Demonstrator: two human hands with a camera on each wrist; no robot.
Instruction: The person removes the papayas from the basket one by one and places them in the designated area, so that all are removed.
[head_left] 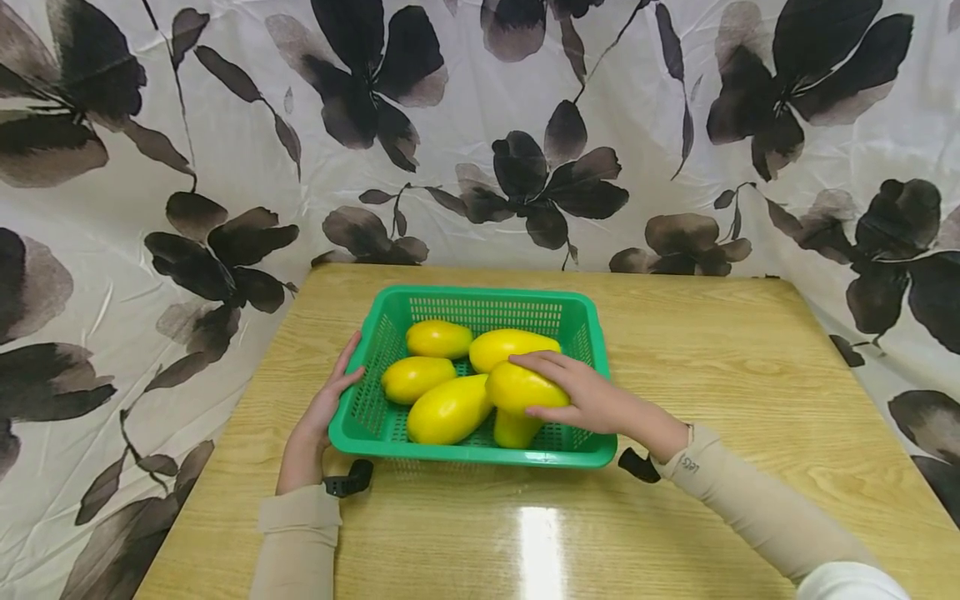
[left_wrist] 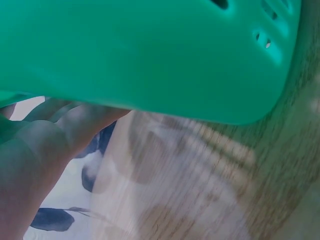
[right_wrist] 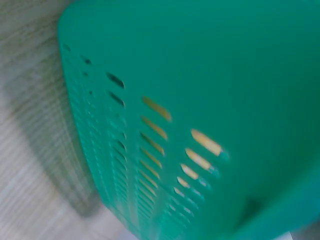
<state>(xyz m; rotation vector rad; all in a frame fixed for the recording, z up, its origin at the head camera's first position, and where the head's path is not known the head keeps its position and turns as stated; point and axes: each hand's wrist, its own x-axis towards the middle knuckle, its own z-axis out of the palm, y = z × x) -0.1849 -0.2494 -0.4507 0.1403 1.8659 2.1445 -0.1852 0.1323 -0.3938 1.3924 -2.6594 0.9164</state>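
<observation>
A green plastic basket (head_left: 480, 457) on the table holds several yellow papayas, among them one at the front (head_left: 448, 410), two on the left side and one at the back (head_left: 504, 346). My right hand (head_left: 581, 392) grips a papaya (head_left: 521, 387) at the basket's right, fingers over its top and thumb low on its near side. Another papaya (head_left: 516, 431) shows partly beneath it. My left hand (head_left: 326, 404) holds the basket's left rim, thumb at the edge. In the left wrist view its fingers (left_wrist: 75, 125) lie under the rim. The right wrist view shows only the basket's slotted wall (right_wrist: 150, 125), not the hand.
The basket stands on a light wood-grain table (head_left: 712, 358). Behind and beside the table hangs a white cloth (head_left: 465, 108) with dark flowers. A black strap device (head_left: 348, 479) is worn at the left wrist, another (head_left: 639, 465) at the right.
</observation>
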